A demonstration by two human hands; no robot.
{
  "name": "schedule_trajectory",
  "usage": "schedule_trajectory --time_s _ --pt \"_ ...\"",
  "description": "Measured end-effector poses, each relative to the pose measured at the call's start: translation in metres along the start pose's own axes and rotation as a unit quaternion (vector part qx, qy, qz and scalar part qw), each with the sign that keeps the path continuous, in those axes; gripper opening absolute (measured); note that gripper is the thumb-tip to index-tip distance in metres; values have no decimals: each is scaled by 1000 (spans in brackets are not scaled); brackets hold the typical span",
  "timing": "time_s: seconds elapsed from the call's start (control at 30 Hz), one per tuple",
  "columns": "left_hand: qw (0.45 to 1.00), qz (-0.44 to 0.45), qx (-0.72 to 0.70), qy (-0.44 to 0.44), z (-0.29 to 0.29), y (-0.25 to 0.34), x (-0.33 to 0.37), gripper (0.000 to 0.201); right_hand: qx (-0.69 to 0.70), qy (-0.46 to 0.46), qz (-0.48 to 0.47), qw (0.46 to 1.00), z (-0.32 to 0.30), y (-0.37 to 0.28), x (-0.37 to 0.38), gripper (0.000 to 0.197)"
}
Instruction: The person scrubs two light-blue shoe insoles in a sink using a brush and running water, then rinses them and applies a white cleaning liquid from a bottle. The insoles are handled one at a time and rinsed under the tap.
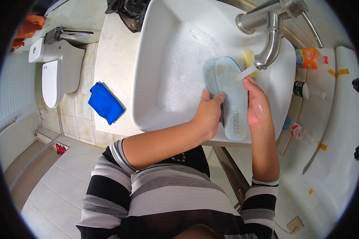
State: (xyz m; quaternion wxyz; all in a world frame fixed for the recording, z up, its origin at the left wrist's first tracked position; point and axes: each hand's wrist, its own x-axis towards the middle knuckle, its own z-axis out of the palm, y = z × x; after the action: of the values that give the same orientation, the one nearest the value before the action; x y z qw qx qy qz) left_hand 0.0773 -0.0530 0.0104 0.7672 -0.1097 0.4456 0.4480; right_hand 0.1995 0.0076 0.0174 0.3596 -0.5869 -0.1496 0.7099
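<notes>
Two pale blue shoe insoles are held over the near side of the white sink (136, 91). The front insole (232, 91) overlaps the second insole (210, 71) behind it, toes pointing away. My left hand (210, 113) pinches the pair at the left edge, thumb on the front one. My right hand (258, 104) is closed around the front insole's right edge, its fingertips near the falling water. Water runs from the metal faucet (270, 44) onto that insole's upper right. Behind them, a yellow sponge-like thing (249, 58) shows partly. Suds and water cover the sink's bottom.
On the counter left of the sink lie a folded blue cloth (106, 103) and a black plastic bag (129, 14). Bottles stand or lie along the right, including an orange one (310, 58) and a dark jar (300, 89). A toilet (52, 81) stands far left.
</notes>
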Motion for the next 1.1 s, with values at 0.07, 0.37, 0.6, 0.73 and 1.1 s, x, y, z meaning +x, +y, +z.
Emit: schedule_trajectory --time_s 0.07,0.37,0.6,0.73,1.1 --pt "1000 8 6 -4 0 -2 0 32 -5 -7 -7 1000 -1 0 -1 36" --pt "999 18 5 -27 2 -3 -4 36 0 -2 -3 1000 0 -4 -5 40" --pt "1000 6 -2 -13 3 -1 -4 34 3 -10 2 1000 -3 -2 -1 35" --pt "1000 20 -18 -5 1 -4 -2 35 6 -35 -2 999 -4 -1 2 31" --pt "999 -6 -28 -32 -6 -4 2 36 -9 -35 -1 999 7 -3 -6 36"
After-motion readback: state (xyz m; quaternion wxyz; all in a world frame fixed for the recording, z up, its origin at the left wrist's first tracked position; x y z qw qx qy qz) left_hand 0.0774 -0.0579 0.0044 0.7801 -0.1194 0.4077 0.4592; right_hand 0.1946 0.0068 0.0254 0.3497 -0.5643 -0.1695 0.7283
